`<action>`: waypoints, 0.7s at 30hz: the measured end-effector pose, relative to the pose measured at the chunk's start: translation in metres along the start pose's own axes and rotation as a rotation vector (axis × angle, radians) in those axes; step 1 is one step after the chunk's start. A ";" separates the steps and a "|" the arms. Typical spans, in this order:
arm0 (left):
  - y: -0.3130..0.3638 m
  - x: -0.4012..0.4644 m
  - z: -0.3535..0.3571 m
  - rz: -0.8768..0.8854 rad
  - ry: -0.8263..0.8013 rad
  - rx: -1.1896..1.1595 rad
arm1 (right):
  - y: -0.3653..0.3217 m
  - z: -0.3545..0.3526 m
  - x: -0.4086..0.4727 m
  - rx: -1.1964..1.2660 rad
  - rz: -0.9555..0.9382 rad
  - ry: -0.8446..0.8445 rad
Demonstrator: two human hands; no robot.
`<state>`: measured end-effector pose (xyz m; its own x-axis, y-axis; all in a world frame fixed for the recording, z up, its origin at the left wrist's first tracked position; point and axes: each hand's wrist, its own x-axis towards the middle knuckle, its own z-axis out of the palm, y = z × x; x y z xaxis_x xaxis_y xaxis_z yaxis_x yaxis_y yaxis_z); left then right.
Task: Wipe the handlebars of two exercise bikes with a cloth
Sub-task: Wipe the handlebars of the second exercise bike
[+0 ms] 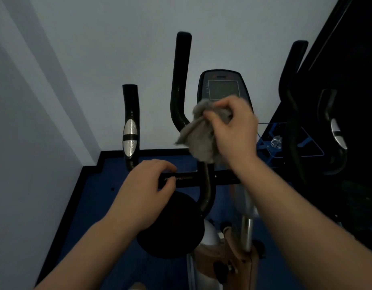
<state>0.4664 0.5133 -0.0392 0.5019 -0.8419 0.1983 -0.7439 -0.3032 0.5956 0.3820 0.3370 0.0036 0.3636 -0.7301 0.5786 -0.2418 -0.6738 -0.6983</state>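
A black exercise bike stands in front of me with a horizontal crossbar [193,178] and upright handlebars. My left hand [146,189] grips the left part of the crossbar. The left handlebar [130,114] rises beyond it, with a silver sensor pad [130,138]. My right hand [233,130] holds a bunched grey cloth [198,139] just below the console [222,86], next to the bend of the tall middle handlebar [179,80]. The cloth hangs down over the centre post. Another tall black handlebar [289,84] and a curved grip with a silver pad [337,135] show on the right.
A pale wall fills the left and back. The floor [93,191] is blue with a black border. A black round part [172,227] sits under the crossbar. A blue wire rack [273,143] holds a clear item. Dark equipment [352,59] crowds the right side.
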 end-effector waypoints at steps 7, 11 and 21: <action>0.000 -0.002 -0.003 -0.021 0.022 -0.076 | -0.007 -0.032 -0.049 -0.114 -0.037 -0.319; 0.000 -0.003 -0.003 0.001 0.024 -0.089 | 0.009 -0.031 -0.091 -0.201 -0.041 -0.188; -0.002 -0.001 -0.005 0.039 -0.015 -0.110 | 0.005 -0.020 -0.101 -0.069 0.082 -0.170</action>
<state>0.4699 0.5167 -0.0364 0.4662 -0.8590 0.2115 -0.7092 -0.2199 0.6698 0.3264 0.4051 -0.0502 0.4857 -0.7569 0.4372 -0.3356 -0.6234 -0.7062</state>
